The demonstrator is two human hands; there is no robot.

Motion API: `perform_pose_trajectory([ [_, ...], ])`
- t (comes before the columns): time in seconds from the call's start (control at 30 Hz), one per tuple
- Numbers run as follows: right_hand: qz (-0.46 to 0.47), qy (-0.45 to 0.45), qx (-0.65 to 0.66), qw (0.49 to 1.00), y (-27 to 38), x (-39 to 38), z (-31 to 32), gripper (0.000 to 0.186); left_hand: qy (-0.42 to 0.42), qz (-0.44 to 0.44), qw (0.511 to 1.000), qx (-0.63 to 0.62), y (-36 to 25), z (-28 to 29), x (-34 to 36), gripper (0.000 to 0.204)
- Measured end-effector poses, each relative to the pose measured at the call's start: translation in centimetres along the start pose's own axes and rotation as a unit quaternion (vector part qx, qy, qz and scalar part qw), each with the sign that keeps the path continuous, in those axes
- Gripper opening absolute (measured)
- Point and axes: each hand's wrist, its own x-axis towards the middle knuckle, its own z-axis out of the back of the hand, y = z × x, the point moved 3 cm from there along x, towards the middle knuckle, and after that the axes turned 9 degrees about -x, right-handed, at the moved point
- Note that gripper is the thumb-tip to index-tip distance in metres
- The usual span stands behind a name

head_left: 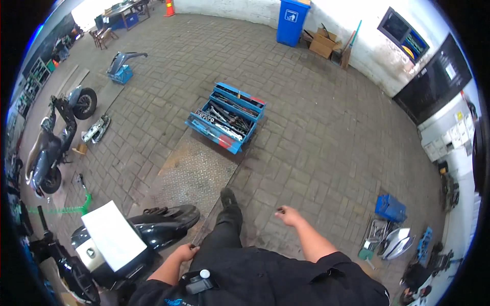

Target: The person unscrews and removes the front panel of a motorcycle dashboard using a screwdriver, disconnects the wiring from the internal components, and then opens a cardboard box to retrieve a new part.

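Note:
My right hand (289, 215) hangs over the brick paving in front of me, its fingers curled in. A small dark spot shows at its fingertips, too small to name. Close beside my left thigh is my left hand (185, 252), also curled; whatever may be inside it is hidden. Ahead of me, an opened blue metal toolbox (224, 118) shows its trays full of wrenches, sockets and other hand tools. It stands at the far end of a steel tread plate (191, 171). One of my feet in a dark shoe (229, 199) is beside that plate's right edge.
At near left, a motorcycle (171, 229) carries a white sheet (114, 234). A partly stripped scooter (53, 137) stands farther left. To the right lie a blue case (391, 207) and silvery parts (395, 244). A blue bin (292, 23) and cardboard box (322, 43) line the far wall.

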Motion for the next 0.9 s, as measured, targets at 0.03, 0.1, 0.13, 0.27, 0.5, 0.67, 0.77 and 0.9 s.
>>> perform_pose_trajectory([
  [0.03,0.027,0.034,-0.036,0.998,1.8,2.2,-0.1,0.054,-0.005,-0.036,0.999,0.007,-2.1,1.0,2.3,0.053],
  [0.1,0.106,0.113,-0.135,0.979,4.8,5.6,-0.2,0.056,-0.052,-0.106,0.993,-0.024,-7.3,3.4,7.9,0.052],
  [0.13,0.156,0.159,-0.199,0.955,6.1,6.0,-0.2,0.057,-0.074,-0.133,0.988,-0.039,-9.3,4.8,9.8,0.051],
  [0.27,0.115,0.223,-0.208,0.945,6.8,13.1,7.6,0.059,0.046,-0.053,0.988,0.141,-23.1,18.4,17.7,0.054],
  [0.5,0.005,0.052,-0.122,0.991,6.7,26.8,25.6,0.053,-0.123,-0.252,0.95,-0.138,-39.2,30.8,19.1,0.046],
  [0.67,0.063,0.183,-0.209,0.959,7.7,39.5,28.1,0.055,-0.162,-0.167,0.967,-0.101,-39.4,26.3,23.1,0.045],
  [0.77,0.154,0.216,-0.285,0.921,9.5,49.7,26.6,0.055,-0.092,0.065,0.977,-0.182,-39.6,20.6,23.2,0.046],
  [0.9,0.231,0.171,-0.295,0.911,19.2,62.5,26.0,0.048,-0.066,0.077,0.993,-0.06,-41.2,9.7,20.6,0.045],
])
